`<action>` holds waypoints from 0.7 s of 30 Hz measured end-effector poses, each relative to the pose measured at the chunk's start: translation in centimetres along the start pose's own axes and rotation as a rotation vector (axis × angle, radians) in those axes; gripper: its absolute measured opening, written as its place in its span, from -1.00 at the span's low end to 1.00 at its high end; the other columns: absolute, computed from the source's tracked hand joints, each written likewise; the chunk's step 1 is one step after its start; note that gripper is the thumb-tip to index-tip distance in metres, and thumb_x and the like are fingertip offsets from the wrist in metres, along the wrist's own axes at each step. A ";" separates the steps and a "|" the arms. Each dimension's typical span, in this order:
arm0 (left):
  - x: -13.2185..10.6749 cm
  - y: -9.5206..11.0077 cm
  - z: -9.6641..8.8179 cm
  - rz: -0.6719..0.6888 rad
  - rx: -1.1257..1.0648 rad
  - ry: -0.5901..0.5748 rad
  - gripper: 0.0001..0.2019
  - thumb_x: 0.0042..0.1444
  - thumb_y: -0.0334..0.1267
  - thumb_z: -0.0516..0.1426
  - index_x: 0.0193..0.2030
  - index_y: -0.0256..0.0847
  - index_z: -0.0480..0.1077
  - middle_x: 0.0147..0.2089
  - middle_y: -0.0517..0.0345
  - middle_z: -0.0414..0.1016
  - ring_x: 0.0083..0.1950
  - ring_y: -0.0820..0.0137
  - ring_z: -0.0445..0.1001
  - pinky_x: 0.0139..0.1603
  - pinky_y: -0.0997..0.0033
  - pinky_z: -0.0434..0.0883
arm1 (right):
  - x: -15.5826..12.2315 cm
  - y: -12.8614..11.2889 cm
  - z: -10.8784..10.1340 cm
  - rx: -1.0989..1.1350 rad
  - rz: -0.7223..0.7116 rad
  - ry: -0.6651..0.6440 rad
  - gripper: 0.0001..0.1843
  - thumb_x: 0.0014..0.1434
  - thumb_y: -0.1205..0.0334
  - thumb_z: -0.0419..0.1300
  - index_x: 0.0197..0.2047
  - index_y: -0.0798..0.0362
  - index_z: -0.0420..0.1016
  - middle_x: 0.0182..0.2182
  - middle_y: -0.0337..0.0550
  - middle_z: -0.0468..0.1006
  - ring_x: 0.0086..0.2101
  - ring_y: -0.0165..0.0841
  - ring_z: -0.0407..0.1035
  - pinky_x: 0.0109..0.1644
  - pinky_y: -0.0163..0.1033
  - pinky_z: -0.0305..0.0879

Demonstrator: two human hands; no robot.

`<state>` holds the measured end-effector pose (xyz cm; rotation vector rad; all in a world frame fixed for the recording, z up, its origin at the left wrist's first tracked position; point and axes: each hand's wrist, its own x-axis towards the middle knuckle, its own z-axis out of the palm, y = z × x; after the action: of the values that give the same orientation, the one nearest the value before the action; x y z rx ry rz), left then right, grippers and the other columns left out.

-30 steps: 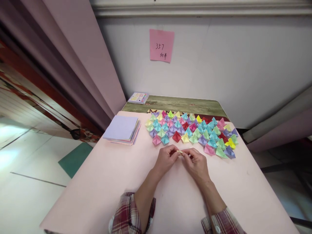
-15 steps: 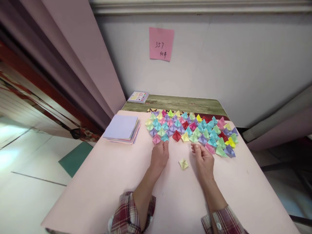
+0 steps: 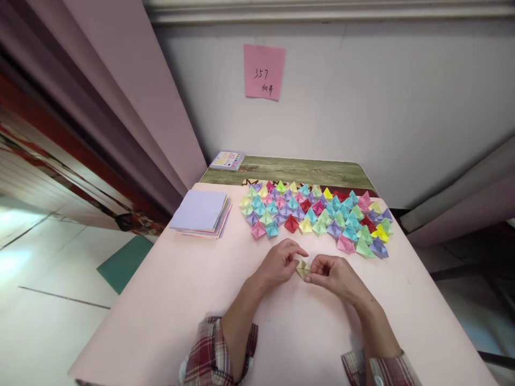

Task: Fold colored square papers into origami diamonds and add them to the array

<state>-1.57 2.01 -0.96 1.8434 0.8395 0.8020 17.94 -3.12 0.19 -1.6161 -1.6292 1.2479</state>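
A small pale-yellow folded paper piece (image 3: 302,267) lies on the pink tabletop (image 3: 169,300) between my two hands. My right hand (image 3: 335,275) has its fingers curled, and its fingertips pinch the piece's right edge. My left hand (image 3: 280,261) sits just left of the piece with its fingers loosely apart and the index stretched over it, holding nothing. Beyond both hands several folded paper shapes (image 3: 317,217) in many colours are laid out in rows.
A stack of square coloured paper sheets (image 3: 201,213), lilac on top, lies at the left. A paper packet (image 3: 227,160) rests on the wooden surface (image 3: 322,172) behind. A pink note (image 3: 263,72) hangs on the wall. The table drops off to the floor at the left.
Both hands let go of the yellow piece, reached toward the rows while it lay on the table, then came back together at it. My right hand now pinches it.
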 end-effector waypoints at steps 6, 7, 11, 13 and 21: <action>0.1 0.2 0.5 -0.001 0.112 -0.026 -0.81 0.02 -0.46 0.12 -0.27 -0.20 0.52 -0.24 0.10 0.53 -0.22 0.37 0.45 -0.19 0.43 0.35 | 0.3 -0.7 0.7 -0.195 -0.082 0.130 -0.76 0.08 0.05 0.28 -0.48 0.03 0.48 -0.59 -0.30 0.46 -0.55 -0.43 0.25 -0.49 -0.35 0.10; 0.1 0.4 0.4 -0.035 0.155 -0.022 -0.86 0.03 -0.44 0.13 -0.34 -0.20 0.51 -0.32 0.12 0.52 -0.26 0.37 0.44 -0.23 0.44 0.33 | 0.3 -0.7 0.7 -0.200 -0.102 0.146 -0.77 0.11 0.07 0.25 -0.47 0.02 0.49 -0.57 -0.30 0.48 -0.55 -0.43 0.26 -0.48 -0.35 0.11; 0.2 0.9 0.2 -0.118 0.203 0.017 -0.91 0.06 -0.38 0.13 -0.35 -0.20 0.47 -0.40 0.18 0.49 -0.38 0.43 0.39 -0.34 0.47 0.29 | 0.6 -0.3 0.7 -0.180 -0.175 0.227 -0.84 0.13 0.13 0.25 -0.43 0.00 0.53 -0.53 -0.27 0.52 -0.50 -0.39 0.35 -0.42 -0.34 0.20; 0.1 0.9 0.2 -0.115 0.148 0.031 -0.86 0.07 -0.37 0.12 -0.22 -0.18 0.47 -0.37 0.20 0.51 -0.40 0.45 0.39 -0.34 0.48 0.29 | 0.8 0.0 1.0 -0.193 -0.229 0.278 -0.87 0.14 0.16 0.25 -0.39 -0.01 0.54 -0.48 -0.25 0.54 -0.47 -0.38 0.39 -0.39 -0.32 0.23; 0.1 0.3 -0.4 -0.076 0.181 0.107 -0.85 0.08 -0.45 0.07 -0.34 -0.19 0.45 -0.37 0.19 0.50 -0.35 0.43 0.41 -0.30 0.48 0.30 | 1.2 0.4 1.3 -0.356 -0.401 0.402 -0.86 0.21 0.16 0.21 -0.36 -0.02 0.54 -0.42 -0.23 0.56 -0.46 -0.39 0.42 -0.38 -0.31 0.24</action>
<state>-1.80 2.15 -0.56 1.9269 1.0740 0.8037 16.84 -2.34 -0.95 -1.5061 -1.8505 0.4165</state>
